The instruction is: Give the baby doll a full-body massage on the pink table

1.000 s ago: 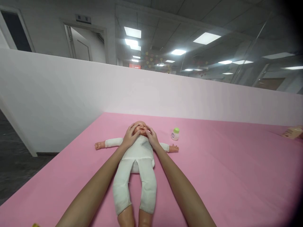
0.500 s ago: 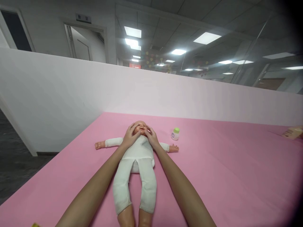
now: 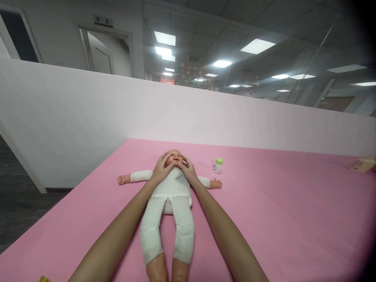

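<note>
A baby doll (image 3: 170, 188) with a white cloth body lies on its back, its head at the far end and its arms spread out sideways. My left hand (image 3: 162, 167) cups the left side of the doll's head, fingers curved along the cheek and thumb near the chin. On the opposite cheek my right hand (image 3: 188, 169) rests in the same way, its thumb by the mouth. Between both hands the doll's face (image 3: 176, 157) shows in part. The doll's feet run out of view at the bottom edge.
A pink cover (image 3: 264, 211) lies over the table. Right of the doll stands a small jar with a green lid (image 3: 217, 166). A beige package (image 3: 363, 164) lies at the far right edge. Behind the table rises a white partition (image 3: 188, 109).
My right thumb has shifted slightly left along the doll's chin. Both hands stay on the doll's head, and the doll and jar keep their places.
</note>
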The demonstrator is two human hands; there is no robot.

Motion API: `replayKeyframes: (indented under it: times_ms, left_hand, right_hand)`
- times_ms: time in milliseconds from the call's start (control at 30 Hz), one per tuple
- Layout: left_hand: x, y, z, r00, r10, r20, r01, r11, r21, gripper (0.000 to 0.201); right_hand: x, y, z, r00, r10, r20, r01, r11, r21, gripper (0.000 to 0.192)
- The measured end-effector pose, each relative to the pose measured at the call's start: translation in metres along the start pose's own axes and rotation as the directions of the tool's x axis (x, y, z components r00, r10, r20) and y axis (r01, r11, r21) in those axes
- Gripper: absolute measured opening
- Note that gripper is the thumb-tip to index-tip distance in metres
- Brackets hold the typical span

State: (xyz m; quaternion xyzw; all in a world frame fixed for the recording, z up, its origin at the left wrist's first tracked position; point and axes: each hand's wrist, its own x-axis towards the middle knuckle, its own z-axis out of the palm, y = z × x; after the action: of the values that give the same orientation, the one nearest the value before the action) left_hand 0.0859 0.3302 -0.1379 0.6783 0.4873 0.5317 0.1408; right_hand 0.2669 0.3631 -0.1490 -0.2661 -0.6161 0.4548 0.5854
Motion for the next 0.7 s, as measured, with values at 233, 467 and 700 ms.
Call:
replayKeyframes:
  times_ms: [233,467,700]
  left_hand:
    - [0.0001,0.0012,-0.0006,1.000,0.024,-0.001,-0.024,1.000,0.014,0.056]
    - [0.0006,-0.0014,0.0001,1.000,0.005,0.000,-0.005,1.000,0.014,0.058]
    - [0.0002,-0.0019,0.0004,1.000,-0.006,0.000,0.006,1.000,0.015,0.060]
  right_hand:
    - [0.0015,-0.0026,0.0006,1.000,-0.002,-0.023,0.002,1.000,0.003,0.057]
    - [0.0004,-0.0053,0.0011,1.000,0.018,-0.023,-0.018,1.000,-0.002,0.058]
    - [-0.0006,-0.0049,0.0013,1.000,0.007,-0.012,-0.007,1.000,0.004,0.062]
